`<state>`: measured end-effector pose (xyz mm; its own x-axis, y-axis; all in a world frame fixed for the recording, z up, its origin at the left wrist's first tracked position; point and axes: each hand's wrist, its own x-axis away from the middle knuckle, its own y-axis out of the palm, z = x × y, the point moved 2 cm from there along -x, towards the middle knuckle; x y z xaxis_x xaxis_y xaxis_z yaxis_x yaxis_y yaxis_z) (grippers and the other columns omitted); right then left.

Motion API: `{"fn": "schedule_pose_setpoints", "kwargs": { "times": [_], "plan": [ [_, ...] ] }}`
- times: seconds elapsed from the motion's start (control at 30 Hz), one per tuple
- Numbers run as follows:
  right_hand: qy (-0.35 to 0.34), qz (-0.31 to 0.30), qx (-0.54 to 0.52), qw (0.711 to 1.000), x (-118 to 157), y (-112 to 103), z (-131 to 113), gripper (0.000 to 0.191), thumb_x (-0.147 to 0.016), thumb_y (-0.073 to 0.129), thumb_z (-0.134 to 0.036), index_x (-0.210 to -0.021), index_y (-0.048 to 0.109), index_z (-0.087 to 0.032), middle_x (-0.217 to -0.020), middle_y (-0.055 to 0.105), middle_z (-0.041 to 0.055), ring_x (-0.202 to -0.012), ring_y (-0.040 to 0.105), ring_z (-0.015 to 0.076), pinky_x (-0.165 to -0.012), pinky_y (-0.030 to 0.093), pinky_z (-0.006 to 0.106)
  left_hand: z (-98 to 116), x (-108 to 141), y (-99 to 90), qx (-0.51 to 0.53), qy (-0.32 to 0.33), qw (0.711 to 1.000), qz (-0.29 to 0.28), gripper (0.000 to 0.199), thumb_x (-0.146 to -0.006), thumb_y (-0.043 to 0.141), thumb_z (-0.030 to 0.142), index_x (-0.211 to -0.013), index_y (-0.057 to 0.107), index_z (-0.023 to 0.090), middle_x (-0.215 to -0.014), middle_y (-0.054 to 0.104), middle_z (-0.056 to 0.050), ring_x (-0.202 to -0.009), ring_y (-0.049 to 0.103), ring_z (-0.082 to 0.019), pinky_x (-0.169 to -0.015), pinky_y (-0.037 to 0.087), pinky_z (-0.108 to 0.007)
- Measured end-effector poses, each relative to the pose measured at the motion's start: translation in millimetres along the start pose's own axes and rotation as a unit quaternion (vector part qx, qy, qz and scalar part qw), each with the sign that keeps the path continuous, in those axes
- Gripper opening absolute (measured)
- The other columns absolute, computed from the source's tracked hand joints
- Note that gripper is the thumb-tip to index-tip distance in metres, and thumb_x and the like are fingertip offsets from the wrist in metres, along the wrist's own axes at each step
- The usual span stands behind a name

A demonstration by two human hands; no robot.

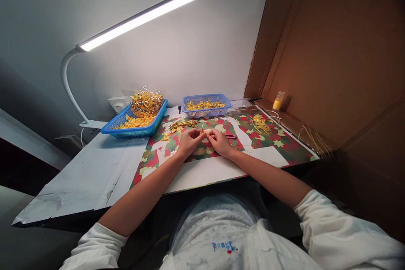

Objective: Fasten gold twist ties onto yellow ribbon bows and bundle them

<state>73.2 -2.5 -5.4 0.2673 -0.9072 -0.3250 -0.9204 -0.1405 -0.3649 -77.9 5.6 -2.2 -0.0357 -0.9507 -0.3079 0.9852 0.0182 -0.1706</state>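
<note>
My left hand [190,141] and my right hand [219,141] meet over the patterned mat, fingertips pinched together. Between them is a small yellow piece [205,133], mostly hidden by the fingers. Just behind my left hand lies a bundle of gold twisted cords [183,124], with yellow ribbon pieces [166,136] to its left. A pink-handled tool [231,136] rests beside my right hand. Farther right on the mat is a pile of yellow bows with cords [261,125].
A blue basket [152,130] of yellow pieces and a plastic bag stands at the left, a smaller blue basket [207,112] behind my hands. A lamp [139,19] hangs above. At right are a yellow-filled bottle [278,100], loose cords [316,139] and a cardboard wall [341,50].
</note>
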Motion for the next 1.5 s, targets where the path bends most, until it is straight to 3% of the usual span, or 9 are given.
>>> {"fn": "schedule_pose_setpoints", "kwargs": {
  "times": [0.17, 0.47, 0.7, 0.9, 1.27, 1.5],
  "plan": [
    [-0.007, -0.002, 0.018, 1.0, -0.2, 0.0, -2.5, 0.01, -0.084, 0.046, -0.027, -0.076, 0.047, -0.021, -0.056, 0.052, -0.0036, -0.054, 0.047, 0.0138, -0.059, 0.036, 0.026, 0.0, -1.6, -0.1, 0.031, -0.05, 0.998, 0.009, 0.026, -0.061, 0.078, 0.042, -0.061, 0.067, 0.018, -0.058, 0.064, 0.001, -0.054, 0.057, -0.012, -0.054, 0.045, -0.022],
    [0.005, 0.005, 0.014, 1.0, -0.1, -0.1, -0.2, 0.011, -0.084, 0.046, -0.03, -0.076, 0.045, -0.022, -0.056, 0.053, -0.0037, -0.053, 0.046, 0.0146, -0.057, 0.035, 0.026, 0.3, -1.6, 1.0, 0.117, -0.113, 0.986, 0.023, 0.028, -0.055, 0.081, 0.042, -0.064, 0.068, 0.019, -0.067, 0.068, 0.0, -0.059, 0.059, -0.012, -0.065, 0.053, -0.026],
    [0.013, 0.01, -0.004, 1.0, -0.8, 2.0, 3.3, 0.012, -0.085, 0.045, -0.033, -0.078, 0.044, -0.023, -0.054, 0.053, -0.0041, -0.053, 0.048, 0.0151, -0.056, 0.036, 0.026, 0.9, -1.3, 2.2, 0.121, -0.106, 0.987, 0.023, 0.03, -0.055, 0.081, 0.044, -0.065, 0.067, 0.019, -0.069, 0.068, 0.0, -0.059, 0.06, -0.013, -0.066, 0.054, -0.027],
    [0.015, 0.004, -0.001, 1.0, -0.3, 1.6, 1.9, 0.013, -0.085, 0.046, -0.032, -0.076, 0.044, -0.023, -0.056, 0.056, -0.0034, -0.053, 0.049, 0.0145, -0.055, 0.037, 0.026, 3.0, -0.9, 0.4, 0.078, -0.056, 0.995, 0.0, 0.031, -0.06, 0.076, 0.04, -0.081, 0.069, 0.019, -0.068, 0.068, 0.0, -0.059, 0.06, -0.013, -0.064, 0.052, -0.027],
    [0.025, -0.002, -0.036, 0.999, 0.9, 2.2, 1.7, 0.012, -0.085, 0.047, -0.032, -0.078, 0.045, -0.023, -0.052, 0.052, -0.0058, -0.052, 0.052, 0.014, -0.061, 0.045, 0.027, 0.7, -3.3, -0.8, 0.05, -0.021, 0.999, 0.004, 0.024, -0.061, 0.075, 0.041, -0.066, 0.066, 0.02, -0.065, 0.067, 0.0, -0.06, 0.061, -0.014, -0.061, 0.052, -0.026],
    [0.058, 0.003, -0.055, 0.997, -1.0, 7.0, 3.0, 0.012, -0.084, 0.046, -0.03, -0.075, 0.044, -0.022, -0.049, 0.052, -0.0066, -0.046, 0.05, 0.0121, -0.052, 0.039, 0.024, 3.2, -0.8, 1.0, 0.027, -0.012, 0.999, 0.02, 0.021, -0.065, 0.074, 0.039, -0.067, 0.065, 0.02, -0.064, 0.067, -0.001, -0.06, 0.063, -0.015, -0.06, 0.051, -0.026]
  ]
}}
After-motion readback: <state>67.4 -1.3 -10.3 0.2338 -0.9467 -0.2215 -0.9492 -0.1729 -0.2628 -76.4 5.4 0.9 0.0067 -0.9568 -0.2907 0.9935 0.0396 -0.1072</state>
